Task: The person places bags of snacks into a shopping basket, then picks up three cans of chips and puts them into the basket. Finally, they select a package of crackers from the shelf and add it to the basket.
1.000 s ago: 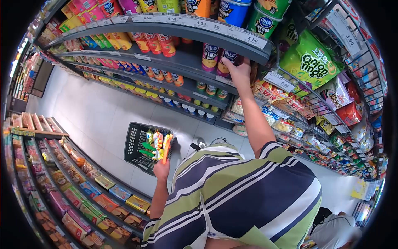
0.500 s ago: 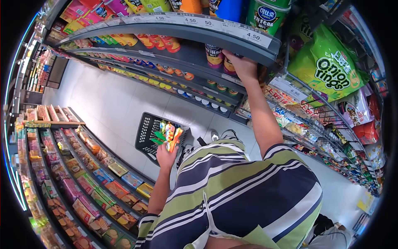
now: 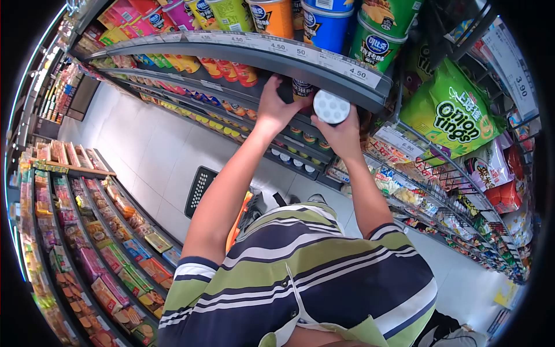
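My right hand (image 3: 342,134) is wrapped round a chip canister, its white dimpled lid (image 3: 331,106) turned up toward me, just below the shelf's front edge. Left of it, my left hand (image 3: 273,106) reaches in under the same edge with thumb and fingers spread. A dark-labelled canister (image 3: 301,90) stands on the lower shelf between the two hands, close to my left thumb. Part of a dark shopping basket (image 3: 199,188) shows past my left forearm, which hides most of it. An orange strip (image 3: 243,211) shows beside that forearm.
Above my hands, a price-label rail (image 3: 300,52) fronts a shelf of blue canisters (image 3: 327,28) and green canisters (image 3: 377,46). A wire rack holding a green onion rings bag (image 3: 459,115) stands close on the right. Packaged snack shelves (image 3: 107,248) line the left across the tiled aisle (image 3: 147,136).
My left hand has come up from the basket to the shelf, leaving what it was at there. My right hand has drawn a canister out from under the shelf edge.
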### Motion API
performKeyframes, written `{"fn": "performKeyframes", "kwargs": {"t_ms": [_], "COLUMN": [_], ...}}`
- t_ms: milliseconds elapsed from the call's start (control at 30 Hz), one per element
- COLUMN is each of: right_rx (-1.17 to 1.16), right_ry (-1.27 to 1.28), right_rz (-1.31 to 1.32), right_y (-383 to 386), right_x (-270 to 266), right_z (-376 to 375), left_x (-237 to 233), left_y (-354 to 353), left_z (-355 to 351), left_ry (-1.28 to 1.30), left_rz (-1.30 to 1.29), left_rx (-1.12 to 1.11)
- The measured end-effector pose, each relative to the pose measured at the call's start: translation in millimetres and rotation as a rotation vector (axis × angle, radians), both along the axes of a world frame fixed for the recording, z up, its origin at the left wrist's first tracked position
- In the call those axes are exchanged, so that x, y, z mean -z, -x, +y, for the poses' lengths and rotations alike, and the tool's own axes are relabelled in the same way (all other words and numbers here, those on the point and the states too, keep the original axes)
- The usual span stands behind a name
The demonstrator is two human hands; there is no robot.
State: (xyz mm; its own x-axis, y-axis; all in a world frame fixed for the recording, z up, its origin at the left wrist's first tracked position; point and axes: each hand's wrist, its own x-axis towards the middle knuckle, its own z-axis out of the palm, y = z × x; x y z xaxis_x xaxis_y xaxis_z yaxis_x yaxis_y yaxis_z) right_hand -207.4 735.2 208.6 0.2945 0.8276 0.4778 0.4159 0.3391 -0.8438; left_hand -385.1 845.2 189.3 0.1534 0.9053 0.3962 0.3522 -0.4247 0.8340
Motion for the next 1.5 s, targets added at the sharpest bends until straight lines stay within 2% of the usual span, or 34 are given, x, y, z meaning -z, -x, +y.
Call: {"fn": "performKeyframes", "kwargs": {"t_ms": [167,267,367,433,500,633,733,967,1100,1267,1400,1500], "right_rx": [0.004,0.024,0.038,0.017,0.020,0.036,0.061,0.078,0.105,0.099,0.099,0.097], "right_ry": [0.018,-0.049,-0.082,-0.102,-0.088,-0.139,-0.166,-0.144,-0.166,-0.178,-0.221,-0.220], "right_rz": [0.085,0.117,0.136,0.255,0.185,0.134,0.083,0.032,-0.057,-0.066,-0.091,-0.164], "right_y": [2,1,0,4,5,10,15,20,16,15,19,20], "right_x": [14,17,20,20,18,22,21,20,22,26,23,20], "right_z": [-17,-25,-32,-36,-41,-46,-52,-57,-57,-59,-56,-52], "left_x": [-18,-30,-12,-22,-31,-35,-38,-29,-18,-21,-17,-1], "left_y": [-26,-35,-42,-42,-43,-28,-17,2,19,66,108,140], "left_z": [7,9,31,28,19,-2,-19,-50,-65,-98,-125,-154], "left_ry": [-0.126,-0.216,-0.183,-0.158,-0.087,-0.044,-0.077,-0.148,-0.182,-0.192,-0.208,-0.044], "left_rz": [-0.189,-0.164,-0.145,-0.111,-0.098,-0.131,-0.037,-0.064,-0.273,-0.390,-0.316,-0.417], "left_rx": [0.125,0.104,0.103,0.073,0.011,-0.019,-0.019,-0.058,-0.055,-0.062,-0.129,-0.232]}}
